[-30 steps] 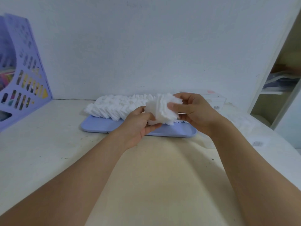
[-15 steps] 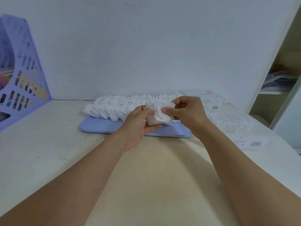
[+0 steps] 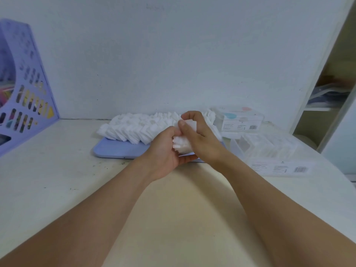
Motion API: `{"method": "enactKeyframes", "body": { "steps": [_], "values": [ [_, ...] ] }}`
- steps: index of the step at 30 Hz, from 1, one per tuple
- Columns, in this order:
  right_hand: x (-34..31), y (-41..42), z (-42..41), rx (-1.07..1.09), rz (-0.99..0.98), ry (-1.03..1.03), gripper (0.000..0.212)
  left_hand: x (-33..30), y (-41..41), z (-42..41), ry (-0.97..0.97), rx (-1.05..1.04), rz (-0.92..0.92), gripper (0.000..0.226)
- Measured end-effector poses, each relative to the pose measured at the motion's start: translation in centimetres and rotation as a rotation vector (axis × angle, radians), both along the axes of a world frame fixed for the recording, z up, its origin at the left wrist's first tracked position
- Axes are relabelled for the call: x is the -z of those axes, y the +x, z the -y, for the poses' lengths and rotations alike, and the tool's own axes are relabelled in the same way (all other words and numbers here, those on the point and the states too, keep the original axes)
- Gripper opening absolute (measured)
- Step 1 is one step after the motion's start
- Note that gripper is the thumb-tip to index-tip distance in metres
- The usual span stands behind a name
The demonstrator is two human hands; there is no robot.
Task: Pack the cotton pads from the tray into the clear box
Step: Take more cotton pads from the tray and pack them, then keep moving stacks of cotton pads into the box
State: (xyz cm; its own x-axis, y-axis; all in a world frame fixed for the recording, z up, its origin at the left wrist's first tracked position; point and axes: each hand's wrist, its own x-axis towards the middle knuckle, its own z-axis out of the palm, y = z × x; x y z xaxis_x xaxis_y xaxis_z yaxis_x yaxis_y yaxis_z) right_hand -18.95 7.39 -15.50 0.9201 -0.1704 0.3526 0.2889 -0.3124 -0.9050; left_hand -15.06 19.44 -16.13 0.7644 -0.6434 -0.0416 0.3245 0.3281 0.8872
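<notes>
pad stack [image 3: 183,144] between both hands

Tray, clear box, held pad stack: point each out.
tray [image 3: 115,150]: head view, bare front-left surface.
clear box [image 3: 269,149]: head view, near side wall.
held pad stack [image 3: 183,145]: head view, fanned edges between both hands.

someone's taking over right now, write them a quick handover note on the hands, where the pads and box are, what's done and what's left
Left hand: cups a small stack of cotton pads from below.
Right hand: closed over the same stack from above, squaring it up over the tray's right end.
Blue tray: a long row of loose pads remains on it.
Clear box: to the right of the tray, open, with pads already inside.
A second, closed clear box stands behind it.
Left: put this stack in the open box, then pack the rest of the row.
</notes>
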Motion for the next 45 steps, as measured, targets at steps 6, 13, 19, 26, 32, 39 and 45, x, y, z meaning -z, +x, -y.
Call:
{"method": "enactKeyframes", "body": {
  "steps": [6,13,19,26,32,39,45],
  "values": [
    [0.1,0.2,0.3,-0.008,-0.06,0.037,0.059,0.2,-0.1,0.2,0.071,0.016,0.138,0.045],
    [-3.4,-2.2,4.0,-0.069,-0.152,-0.032,0.035,0.2,-0.2,1.0,0.184,-0.192,0.442,0.039],
    [-4.5,-4.6,7.6,-0.127,-0.306,-0.003,0.032,-0.7,-1.4,2.7,0.153,-0.244,0.541,0.07],
    [-5.1,-6.6,12.3,0.238,-0.174,0.415,0.029,-0.4,-1.8,7.2,0.351,-0.306,0.647,0.051],
    [-7.1,-8.6,16.1,0.147,-0.495,0.39,0.046,3.3,-4.2,9.8,0.607,-0.234,1.265,0.047],
    [-8.4,-5.4,12.8,0.263,-0.799,-0.092,0.046,3.9,-4.5,10.2,0.561,-0.218,1.387,0.033],
    [-7.7,-2.8,11.2,0.187,-1.018,-0.147,0.057,3.7,-4.2,10.4,0.552,-0.17,1.383,0.026]
  ]
}}
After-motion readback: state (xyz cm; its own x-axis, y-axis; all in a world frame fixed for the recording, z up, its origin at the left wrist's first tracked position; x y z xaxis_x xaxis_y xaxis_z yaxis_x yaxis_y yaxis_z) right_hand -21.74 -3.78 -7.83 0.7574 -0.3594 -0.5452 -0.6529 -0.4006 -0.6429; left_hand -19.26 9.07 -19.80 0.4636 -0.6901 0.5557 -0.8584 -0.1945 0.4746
